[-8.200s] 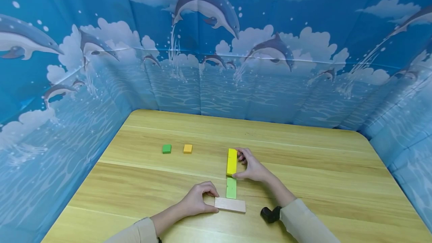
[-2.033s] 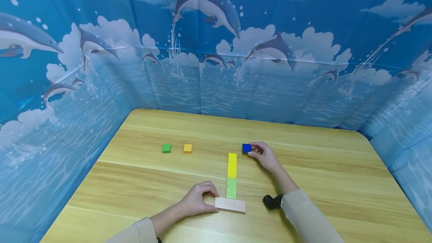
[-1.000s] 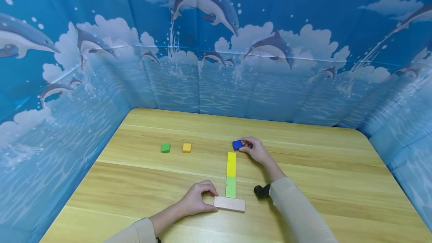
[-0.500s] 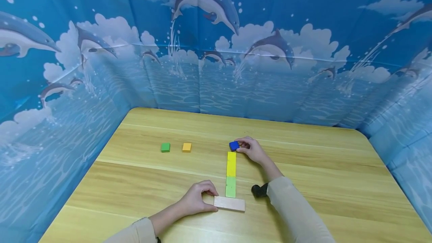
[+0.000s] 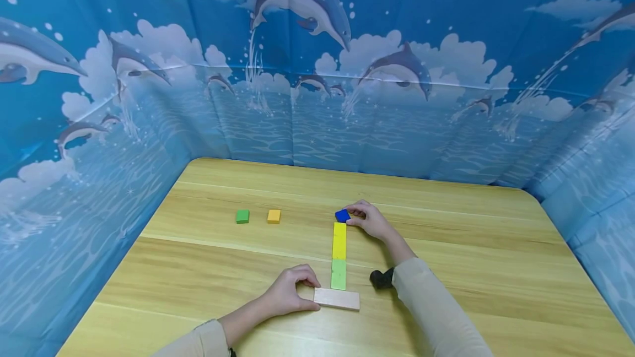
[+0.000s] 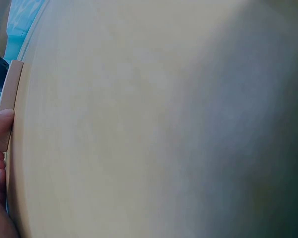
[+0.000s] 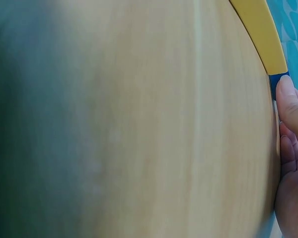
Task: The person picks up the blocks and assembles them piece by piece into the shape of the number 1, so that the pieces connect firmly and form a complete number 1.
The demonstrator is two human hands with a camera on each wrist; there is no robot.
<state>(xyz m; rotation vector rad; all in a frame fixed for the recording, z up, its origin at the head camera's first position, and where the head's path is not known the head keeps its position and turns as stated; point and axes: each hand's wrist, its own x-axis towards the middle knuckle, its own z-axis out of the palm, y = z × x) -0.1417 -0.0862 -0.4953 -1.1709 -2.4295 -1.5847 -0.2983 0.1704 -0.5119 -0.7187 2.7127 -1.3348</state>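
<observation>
My right hand (image 5: pixel 369 220) pinches a small blue block (image 5: pixel 342 215) between thumb and fingers, right at the far end of a yellow block (image 5: pixel 339 240). The blue block sits slightly turned to the row. In the right wrist view the thumb covers much of the blue block (image 7: pixel 274 82), which borders the yellow block (image 7: pixel 260 34). A light green block (image 5: pixel 338 274) continues the row toward me, ending at a pale wooden block (image 5: pixel 337 298) laid crosswise. My left hand (image 5: pixel 290 292) grips that wooden block's left end with thumb and fingers; the left wrist view shows the thumb on the wooden block (image 6: pixel 11 87).
A green square block (image 5: pixel 242 216) and an orange square block (image 5: pixel 274 216) lie apart on the table (image 5: pixel 223 269), left of the row. A blue dolphin-print curtain (image 5: pixel 317 120) surrounds the table's back and sides. A black wrist device (image 5: pixel 382 279) hangs by the right sleeve.
The right hand has released the yellow block against the light green one, picked up the blue block and brought it leftward to the yellow block's far end. The left hand keeps its grip.
</observation>
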